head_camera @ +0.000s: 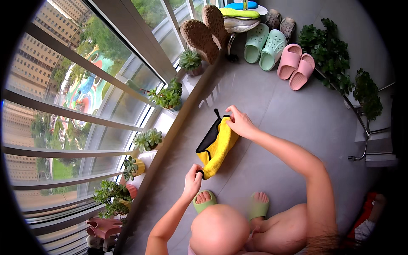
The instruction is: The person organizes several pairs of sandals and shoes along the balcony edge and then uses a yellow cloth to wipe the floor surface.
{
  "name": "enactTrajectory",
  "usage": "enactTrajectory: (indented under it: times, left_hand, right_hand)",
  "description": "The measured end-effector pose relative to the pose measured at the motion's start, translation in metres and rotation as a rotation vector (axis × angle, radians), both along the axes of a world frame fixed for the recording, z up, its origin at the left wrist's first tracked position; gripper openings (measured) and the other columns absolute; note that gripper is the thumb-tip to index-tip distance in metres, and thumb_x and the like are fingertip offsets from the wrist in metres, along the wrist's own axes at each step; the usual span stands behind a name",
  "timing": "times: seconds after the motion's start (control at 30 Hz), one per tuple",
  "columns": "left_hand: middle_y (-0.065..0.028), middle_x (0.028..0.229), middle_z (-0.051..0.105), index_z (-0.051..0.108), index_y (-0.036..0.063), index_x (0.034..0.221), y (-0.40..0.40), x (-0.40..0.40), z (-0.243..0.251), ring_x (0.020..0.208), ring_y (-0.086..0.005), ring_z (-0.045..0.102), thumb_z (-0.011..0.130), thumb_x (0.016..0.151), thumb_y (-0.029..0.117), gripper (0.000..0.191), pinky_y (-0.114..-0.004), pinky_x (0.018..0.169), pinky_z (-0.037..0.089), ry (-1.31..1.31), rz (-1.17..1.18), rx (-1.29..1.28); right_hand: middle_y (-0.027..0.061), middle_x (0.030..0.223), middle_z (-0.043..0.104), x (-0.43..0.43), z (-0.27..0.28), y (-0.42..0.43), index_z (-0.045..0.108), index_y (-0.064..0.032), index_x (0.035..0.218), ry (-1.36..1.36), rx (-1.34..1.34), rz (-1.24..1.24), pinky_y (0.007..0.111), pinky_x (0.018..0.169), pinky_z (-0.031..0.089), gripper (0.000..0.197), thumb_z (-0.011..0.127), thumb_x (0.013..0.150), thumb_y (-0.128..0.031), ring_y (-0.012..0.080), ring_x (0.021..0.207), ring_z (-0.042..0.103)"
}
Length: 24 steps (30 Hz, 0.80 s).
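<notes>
Between my two hands hangs a yellow microfiber cloth (222, 145) with black edging, a dark grey side and a small black hanging loop at its upper corner. My left hand (193, 178) pinches the lower corner of the cloth. My right hand (239, 122) grips the upper edge, thumb and fingertips closing on the black trim. One part of the cloth is folded over, so both its yellow and its grey faces show. The cloth is held above the grey tiled floor (274, 105), in front of my feet in green slides (205, 200).
Potted succulents (148, 140) line the window ledge at left. Pink slides (296, 67), mint clogs (266, 46) and other shoes stand at the top. Brown-soled footwear (204, 35) leans by the window. Leafy plants (330, 54) and a metal stand (363, 127) are at right.
</notes>
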<state>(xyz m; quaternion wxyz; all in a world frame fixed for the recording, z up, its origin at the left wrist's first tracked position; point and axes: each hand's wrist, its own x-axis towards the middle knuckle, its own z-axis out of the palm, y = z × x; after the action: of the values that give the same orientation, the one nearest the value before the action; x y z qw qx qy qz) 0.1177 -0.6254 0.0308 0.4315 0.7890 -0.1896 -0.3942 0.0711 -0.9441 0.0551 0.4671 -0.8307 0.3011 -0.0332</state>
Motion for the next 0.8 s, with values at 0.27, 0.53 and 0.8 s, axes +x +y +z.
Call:
enactTrajectory:
  times: [0.27, 0.53, 0.8]
  left_hand:
    - [-0.0290, 0.149, 0.034, 0.043, 0.0112, 0.148, -0.016, 0.000, -0.070, 0.133, -0.0462, 0.038, 0.067, 0.088, 0.033, 0.068, -0.055, 0.108, 0.034, -0.765, -0.308, 0.139]
    - [-0.0310, 0.144, 0.037, 0.048, 0.0065, 0.143, -0.004, -0.070, -0.086, 0.126, -0.0469, 0.042, 0.065, 0.089, 0.034, 0.063, -0.056, 0.108, 0.032, -0.805, -0.343, 0.243]
    - [-0.0206, 0.151, 0.040, 0.046, 0.0091, 0.146, -0.084, -0.001, -0.075, 0.137, -0.0383, 0.040, 0.062, 0.093, 0.029, 0.059, -0.050, 0.111, 0.034, -0.786, -0.498, -0.023]
  right_hand:
    - [0.0191, 0.166, 0.004, 0.040, -0.087, 0.114, 0.024, -0.0329, 0.157, 0.503, -0.084, -0.046, 0.071, 0.108, 0.023, 0.085, 0.066, 0.085, -0.051, 0.0436, 0.152, -0.003]
    - [0.0120, 0.166, 0.016, 0.045, -0.119, 0.169, 0.052, -0.0272, 0.144, 0.056, -0.390, 0.607, 0.065, 0.116, 0.015, 0.060, 0.062, 0.089, -0.047, 0.0327, 0.154, 0.007]
    - [0.0045, 0.161, 0.032, 0.083, -0.148, 0.024, 0.047, -0.0255, 0.147, -0.015, -0.732, 0.453, 0.063, 0.116, 0.016, 0.056, 0.056, 0.092, -0.021, 0.0255, 0.151, 0.023]
